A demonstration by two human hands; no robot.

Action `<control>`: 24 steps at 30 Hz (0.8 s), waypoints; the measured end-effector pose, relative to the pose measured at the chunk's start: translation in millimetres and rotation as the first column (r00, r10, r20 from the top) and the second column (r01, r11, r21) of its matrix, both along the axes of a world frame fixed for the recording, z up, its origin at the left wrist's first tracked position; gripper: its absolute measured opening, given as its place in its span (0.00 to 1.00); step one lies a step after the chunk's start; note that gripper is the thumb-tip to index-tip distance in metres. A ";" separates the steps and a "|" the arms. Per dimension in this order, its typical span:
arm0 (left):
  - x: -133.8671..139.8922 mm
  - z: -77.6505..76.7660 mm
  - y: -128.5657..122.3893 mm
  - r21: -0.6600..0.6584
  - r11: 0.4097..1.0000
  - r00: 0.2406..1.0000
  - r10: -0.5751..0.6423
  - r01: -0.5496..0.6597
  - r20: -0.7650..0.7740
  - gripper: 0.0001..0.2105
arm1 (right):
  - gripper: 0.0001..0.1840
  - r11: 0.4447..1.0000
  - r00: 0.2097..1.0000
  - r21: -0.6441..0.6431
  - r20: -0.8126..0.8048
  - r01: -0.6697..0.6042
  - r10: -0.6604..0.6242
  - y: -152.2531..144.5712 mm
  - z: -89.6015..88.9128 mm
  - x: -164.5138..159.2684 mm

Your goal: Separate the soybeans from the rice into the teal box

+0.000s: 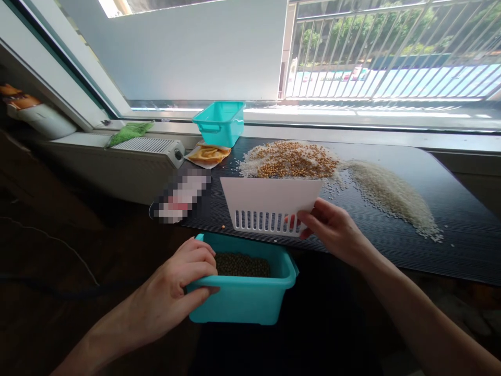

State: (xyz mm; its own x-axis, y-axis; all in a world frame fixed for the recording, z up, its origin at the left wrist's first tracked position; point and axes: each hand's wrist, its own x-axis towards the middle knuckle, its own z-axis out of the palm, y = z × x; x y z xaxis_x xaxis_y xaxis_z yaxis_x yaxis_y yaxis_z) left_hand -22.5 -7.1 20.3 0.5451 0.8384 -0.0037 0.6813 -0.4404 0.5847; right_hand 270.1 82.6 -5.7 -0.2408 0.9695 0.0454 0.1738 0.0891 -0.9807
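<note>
My left hand (188, 274) grips the near left rim of a teal plastic bin (238, 303), held below the table's front edge. Small dark green beans (245, 265) cover the bin's floor. Between the thumb and fingers of my right hand (329, 224) is a white slotted plastic scoop (270, 196), its row of slots along the lower edge. It stands upright at the table's front edge, just above the bin. Behind the scoop lies a heap of yellow soybeans (297, 159) mixed with white rice. To its right stretches a long pile of white rice (391, 193).
A second teal bin (223, 125) stands at the back of the dark table (442, 209), by the window. Near it are a packet with a yellow picture (207, 154) and a blurred-out item (182, 196). A radiator (129, 149) with a green cloth (131, 133) is at left.
</note>
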 end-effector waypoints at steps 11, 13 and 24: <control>-5.5 3.3 -4.7 0.019 0.999 1.000 0.028 -0.028 -0.005 0.10 | 0.07 0.993 0.992 0.027 -0.051 -0.114 0.115 14.4 -0.8 -33.9; -2.8 2.5 -4.7 0.015 1.000 1.000 0.026 -0.026 0.002 0.10 | 0.08 0.998 0.999 0.059 -0.046 -0.007 0.010 12.5 6.3 -13.8; 19.2 -3.4 3.9 -0.084 0.993 0.996 -0.085 0.082 -0.029 0.09 | 0.09 0.938 0.941 0.122 0.051 0.325 -0.333 9.9 4.9 46.8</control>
